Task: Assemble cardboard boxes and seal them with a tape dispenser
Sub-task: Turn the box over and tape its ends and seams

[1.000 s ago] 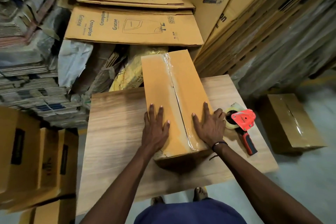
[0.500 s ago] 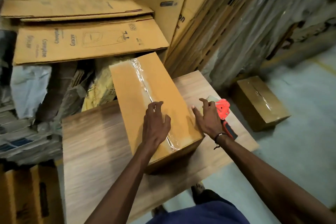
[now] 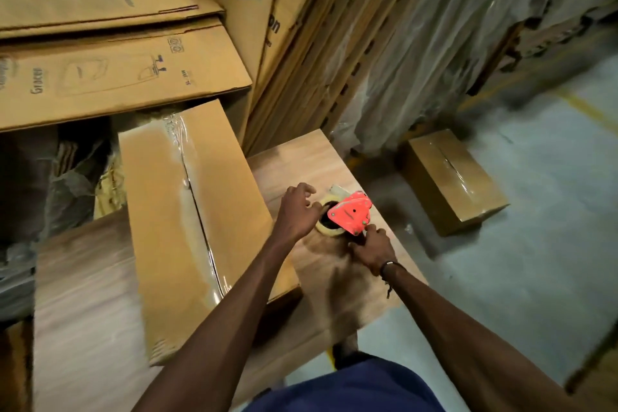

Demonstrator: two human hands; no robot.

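A long cardboard box [image 3: 160,227] lies on the wooden table [image 3: 83,278], with clear tape along its top seam. To its right on the table sits a red tape dispenser [image 3: 351,214] with a roll of tape. My right hand [image 3: 371,249] grips the dispenser's handle, which is hidden under the fingers. My left hand [image 3: 297,214] is at the roll's left side; its thumb touches the roll and its fingers are loosely curled above it. Neither hand touches the box.
A sealed cardboard box [image 3: 454,184] stands on the grey floor to the right of the table. Flat cartons [image 3: 117,77] are stacked behind the table, and more flattened cartons [image 3: 301,43] and plastic-wrapped stacks [image 3: 434,43] lean at the back right.
Both hands have left the top of the box and moved right to the tape dispenser. The right hand took hold of its handle. The view swung to the right.
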